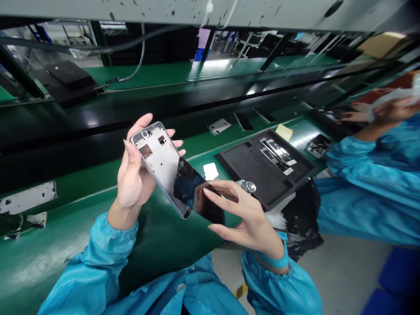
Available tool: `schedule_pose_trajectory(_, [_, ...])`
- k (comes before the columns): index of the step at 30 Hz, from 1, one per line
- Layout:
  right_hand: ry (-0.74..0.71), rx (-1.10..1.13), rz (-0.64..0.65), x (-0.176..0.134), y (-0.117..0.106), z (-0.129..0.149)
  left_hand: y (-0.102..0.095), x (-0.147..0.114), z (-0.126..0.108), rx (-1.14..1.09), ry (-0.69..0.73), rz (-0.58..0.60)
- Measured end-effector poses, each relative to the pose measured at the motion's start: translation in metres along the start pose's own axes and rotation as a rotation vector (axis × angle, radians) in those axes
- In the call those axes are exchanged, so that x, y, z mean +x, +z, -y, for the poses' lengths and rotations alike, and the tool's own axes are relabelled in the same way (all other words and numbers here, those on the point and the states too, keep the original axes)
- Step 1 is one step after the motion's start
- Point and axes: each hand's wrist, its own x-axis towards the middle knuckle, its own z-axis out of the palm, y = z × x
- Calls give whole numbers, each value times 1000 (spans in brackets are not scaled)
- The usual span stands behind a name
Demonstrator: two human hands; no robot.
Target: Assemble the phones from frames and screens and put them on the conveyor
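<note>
My left hand [136, 175] is wrapped round a phone frame [160, 161], a silvery plate with dark cutouts near its top end, tilted above the green bench. In my right hand [241, 214] is a glossy black phone screen [198, 190], gripped by its lower end with the thumb below and fingers over its face. The screen's upper end overlaps the lower part of the frame. Whether the two parts touch cannot be made out. A blue band circles my right wrist. Beyond the screen, a small white piece [210, 171] lies on the bench.
A black mat [236, 162] at right bears several strip-like parts [278, 153]. Phone parts [219, 126] lie along the bench [82, 218]; another frame [29, 197] is at left. At far right, a co-worker's blue sleeve [357, 157] and hands appear. A grey beam [183, 13] crosses overhead.
</note>
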Motion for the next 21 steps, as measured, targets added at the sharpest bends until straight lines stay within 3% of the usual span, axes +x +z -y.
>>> schedule_pose_trajectory(9, [26, 77, -4, 0, -2, -3, -2, 4, -4, 41, 34, 38])
schedule_pose_trajectory(13, [29, 195, -99, 12, 22, -6, -8, 5, 3, 121, 67, 147])
schedule_pose_trajectory(17, [192, 301, -246, 19, 52, -8, -16, 9, 9, 259, 107, 233])
schedule_pose_trajectory(21, [278, 398, -250, 23, 74, -10, -25, 15, 16, 391, 188, 256])
